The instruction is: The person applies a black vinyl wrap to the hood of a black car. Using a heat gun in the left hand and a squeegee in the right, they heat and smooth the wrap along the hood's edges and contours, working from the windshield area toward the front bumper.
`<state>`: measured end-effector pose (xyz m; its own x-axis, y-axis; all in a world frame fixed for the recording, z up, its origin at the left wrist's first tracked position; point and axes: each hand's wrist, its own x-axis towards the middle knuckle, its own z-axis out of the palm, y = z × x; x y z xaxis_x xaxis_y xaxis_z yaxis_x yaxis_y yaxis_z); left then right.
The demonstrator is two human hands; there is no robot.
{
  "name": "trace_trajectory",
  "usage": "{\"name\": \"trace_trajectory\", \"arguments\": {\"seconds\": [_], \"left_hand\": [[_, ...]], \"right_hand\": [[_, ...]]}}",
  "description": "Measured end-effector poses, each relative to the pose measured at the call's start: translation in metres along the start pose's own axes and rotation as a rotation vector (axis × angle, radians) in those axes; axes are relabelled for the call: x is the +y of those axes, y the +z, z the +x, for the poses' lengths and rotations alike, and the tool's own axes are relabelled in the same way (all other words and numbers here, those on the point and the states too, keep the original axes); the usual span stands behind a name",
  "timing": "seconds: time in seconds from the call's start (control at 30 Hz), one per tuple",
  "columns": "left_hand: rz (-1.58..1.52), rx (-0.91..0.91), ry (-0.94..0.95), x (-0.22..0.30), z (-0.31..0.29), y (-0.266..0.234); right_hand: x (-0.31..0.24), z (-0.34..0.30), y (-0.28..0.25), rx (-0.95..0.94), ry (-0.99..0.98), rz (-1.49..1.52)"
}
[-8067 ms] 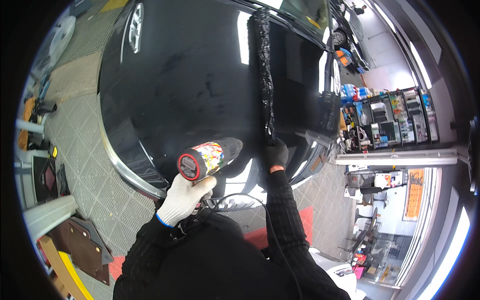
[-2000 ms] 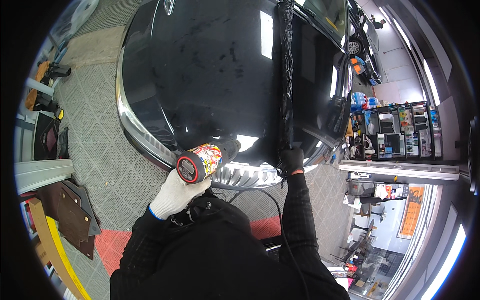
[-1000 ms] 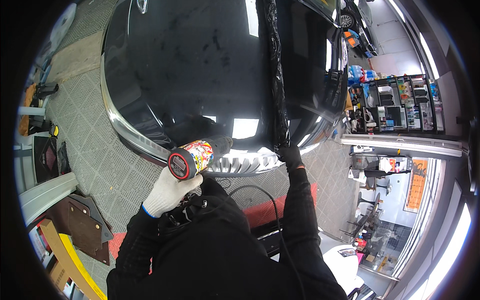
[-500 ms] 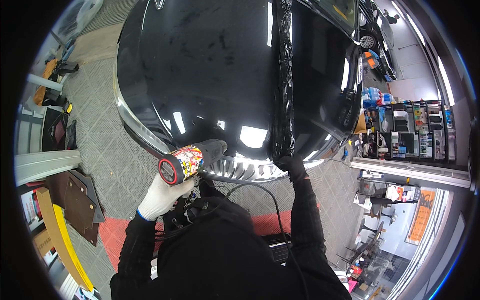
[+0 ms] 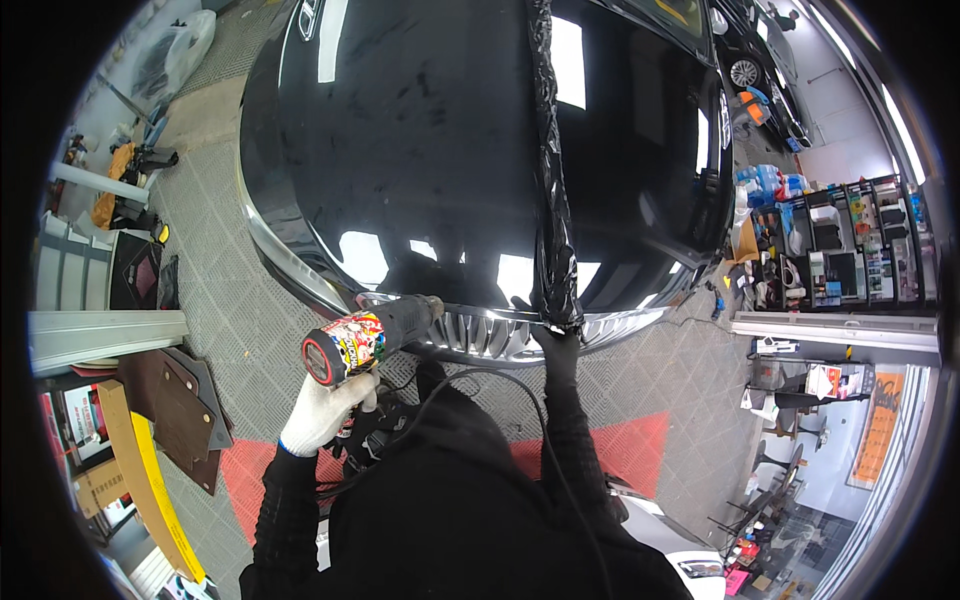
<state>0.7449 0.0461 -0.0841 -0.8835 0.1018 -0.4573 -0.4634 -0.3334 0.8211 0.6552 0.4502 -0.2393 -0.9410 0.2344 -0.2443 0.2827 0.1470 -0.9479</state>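
Observation:
A heat gun [image 5: 372, 335] with a sticker-covered body is gripped in my left hand [image 5: 325, 410], which wears a white knit glove. Its metal nozzle points to the right, over the front edge of a glossy black car hood [image 5: 420, 170]. Along the hood, front to back, runs a bunched strip of crinkled black film [image 5: 552, 190]. My right hand [image 5: 557, 345], in a dark glove, grasps the strip's near end just above the chrome grille [image 5: 490, 338]. One finger sticks out to the left; the others are partly hidden against the dark film.
A black cable [image 5: 480, 372] loops in front of my body. Behind me at the lower right is a white car [image 5: 680, 540]. Shelves of supplies [image 5: 850, 250] stand at right; brown mats [image 5: 170, 410] and cardboard [image 5: 135, 450] lean at left.
My right hand has shifted left, from beside the film's near end to beneath it. The heat gun has moved slightly left and down in view. The whole view has shifted a little.

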Motion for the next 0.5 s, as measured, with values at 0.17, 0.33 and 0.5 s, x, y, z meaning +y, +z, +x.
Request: {"name": "trace_trajectory", "arguments": {"seconds": [0.17, 0.33, 0.5], "left_hand": [[0.028, -0.079, 0.019, -0.011, -0.006, -0.009], [0.011, -0.047, 0.037, -0.024, -0.021, -0.007], [0.128, -0.164, 0.047, -0.015, -0.008, 0.006]], "right_hand": [[0.003, 0.01, 0.038, 0.306, -0.077, 0.141], [-0.006, 0.028, 0.036, 0.357, 0.06, 0.551], [-0.016, 0.027, 0.041, 0.283, 0.008, 0.568]]}}
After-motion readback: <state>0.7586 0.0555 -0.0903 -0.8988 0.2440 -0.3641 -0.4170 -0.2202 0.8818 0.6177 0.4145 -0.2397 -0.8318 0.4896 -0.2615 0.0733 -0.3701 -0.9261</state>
